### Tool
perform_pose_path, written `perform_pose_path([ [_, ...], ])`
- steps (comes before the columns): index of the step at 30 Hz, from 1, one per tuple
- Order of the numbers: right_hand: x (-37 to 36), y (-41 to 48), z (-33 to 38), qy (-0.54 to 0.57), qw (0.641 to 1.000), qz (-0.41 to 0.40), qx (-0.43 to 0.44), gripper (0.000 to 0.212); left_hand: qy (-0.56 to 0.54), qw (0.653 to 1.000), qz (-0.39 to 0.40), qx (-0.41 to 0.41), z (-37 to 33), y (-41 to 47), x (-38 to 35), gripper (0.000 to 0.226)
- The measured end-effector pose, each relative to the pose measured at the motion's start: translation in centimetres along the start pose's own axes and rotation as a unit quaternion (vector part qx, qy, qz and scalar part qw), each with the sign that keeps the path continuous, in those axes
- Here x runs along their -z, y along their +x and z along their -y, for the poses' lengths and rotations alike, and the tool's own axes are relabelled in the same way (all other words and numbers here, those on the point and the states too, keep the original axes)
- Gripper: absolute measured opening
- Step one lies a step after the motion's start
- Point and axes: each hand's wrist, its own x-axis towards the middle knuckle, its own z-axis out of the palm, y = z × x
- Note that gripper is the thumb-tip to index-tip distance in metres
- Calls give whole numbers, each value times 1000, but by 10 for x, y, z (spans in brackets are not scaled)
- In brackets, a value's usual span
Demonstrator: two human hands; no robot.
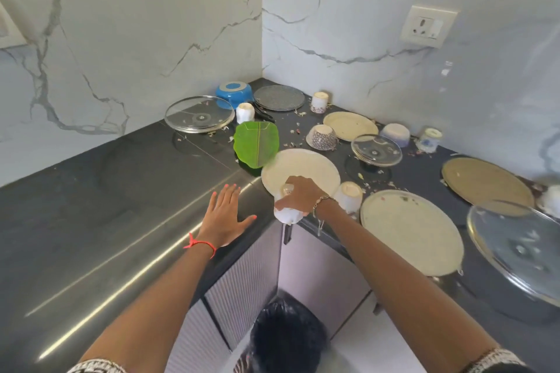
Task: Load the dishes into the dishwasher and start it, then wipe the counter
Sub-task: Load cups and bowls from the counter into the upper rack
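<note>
Right hand [298, 195] has its fingers curled round a small white cup [286, 215], gripping it from above at the inner corner of the dark grey L-shaped counter [91, 206]. The cup sits against the near rim of a round cream plate [303, 168]; can't tell if the cup rests on the edge or is lifted. Left hand [225, 215] is palm down with fingers straight and spread, holding nothing, at the counter's front edge; contact unclear. A green leaf-shaped plate [257, 144] is just behind the cream plate, overlapping its rim. At the back corner are a round glass lid [200, 113], an upturned blue pot [233, 94], a white ribbed cup [245, 112] and a grey speckled plate [278, 97]. On the right run are an upturned white cup [350, 195] beside the right wrist, a large cream platter [410, 232], a patterned bowl [321, 137], a second glass lid [375, 148], a brass-coloured round plate [486, 185] and a big glass lid [518, 248] at the right edge. Food scraps are scattered among the dishes. A black bin bag [288, 339] is on the floor below the corner.
</note>
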Motion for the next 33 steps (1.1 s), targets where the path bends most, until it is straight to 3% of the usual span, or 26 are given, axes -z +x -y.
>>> perform_pose_path([
  [18,-111,-225,-60,35,991,-35,-123,57,15,990,87,-111,-49,-202,-38,81],
  [22,-149,-292,-66,48,987,-38,-148,57,27,985,95,-142,-52,-263,-46,92],
  [26,-176,-351,-74,67,979,-24,-189,59,24,978,100,-182,-61,-314,-50,83],
  [30,-198,-404,-85,78,973,-38,-212,59,22,968,122,-217,-76,-353,-63,103],
  [33,-209,-438,-97,96,966,-40,-235,59,14,964,132,-230,-87,-377,-79,106],
])
